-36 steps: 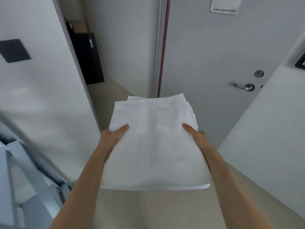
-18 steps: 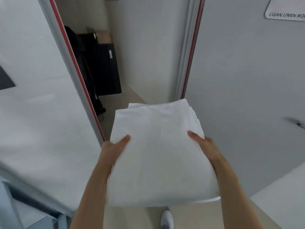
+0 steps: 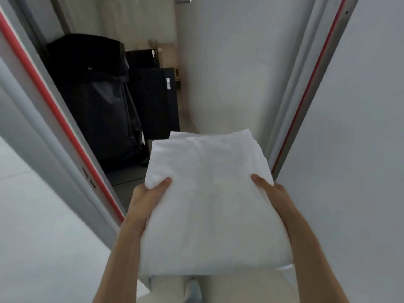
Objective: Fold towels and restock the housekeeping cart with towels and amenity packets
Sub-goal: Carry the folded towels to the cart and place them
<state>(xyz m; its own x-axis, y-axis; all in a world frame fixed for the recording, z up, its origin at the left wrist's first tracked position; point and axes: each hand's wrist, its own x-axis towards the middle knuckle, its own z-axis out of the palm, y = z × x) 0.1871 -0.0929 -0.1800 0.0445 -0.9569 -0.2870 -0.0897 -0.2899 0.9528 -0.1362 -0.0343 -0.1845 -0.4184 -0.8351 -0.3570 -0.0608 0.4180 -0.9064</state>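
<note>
A person is carrying a folded stack of white towels (image 3: 209, 197), left hand (image 3: 146, 195) and right hand (image 3: 273, 193) gripping its sides, fingers curled underneath; folding looks done, restocking is remaining.

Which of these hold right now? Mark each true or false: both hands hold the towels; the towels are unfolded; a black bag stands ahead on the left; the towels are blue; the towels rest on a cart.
1. Both hands hold the towels: true. The left hand and right hand grip the towels at the sides.
2. Towels unfolded: false, they are a folded stack.
3. A black bag stands ahead on the left: true.
4. Towels blue: false, white.
5. Towels on a cart: false, held in the air.
</note>
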